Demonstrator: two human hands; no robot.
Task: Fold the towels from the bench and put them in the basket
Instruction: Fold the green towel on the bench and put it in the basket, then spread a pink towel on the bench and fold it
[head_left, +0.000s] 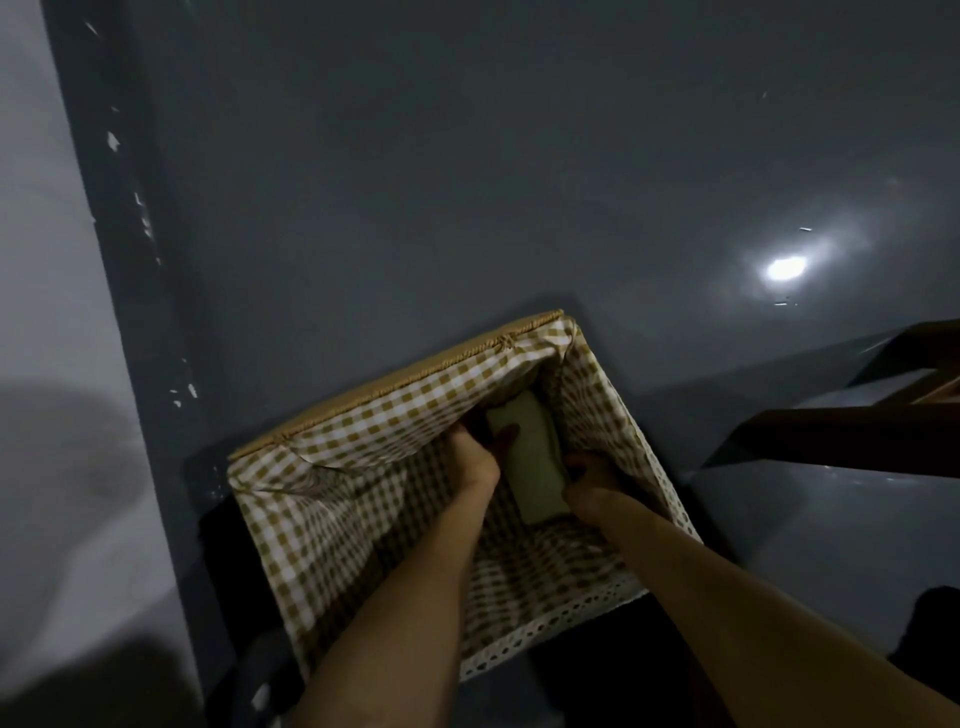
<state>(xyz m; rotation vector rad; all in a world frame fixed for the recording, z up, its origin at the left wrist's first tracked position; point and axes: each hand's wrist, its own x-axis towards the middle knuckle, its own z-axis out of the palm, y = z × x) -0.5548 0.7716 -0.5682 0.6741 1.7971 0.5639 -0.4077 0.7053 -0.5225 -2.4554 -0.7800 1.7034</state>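
Observation:
A woven basket (395, 374) with a tan-and-white checked liner stands on the dark floor below me. Deep inside it lies a folded pale green towel (535, 457), lengthwise along the right wall. Both my arms reach down into the basket. My left hand (475, 452) grips the towel's left edge, its fingers curled onto the cloth. My right hand (592, 475) holds the towel's near right corner, its fingertips hidden between the towel and the liner.
The basket stands on a glossy dark grey floor (467, 182) with a lamp reflection at the right. A dark wooden bench (857, 436) edge juts in at the right. A pale wall (47, 312) runs down the left side.

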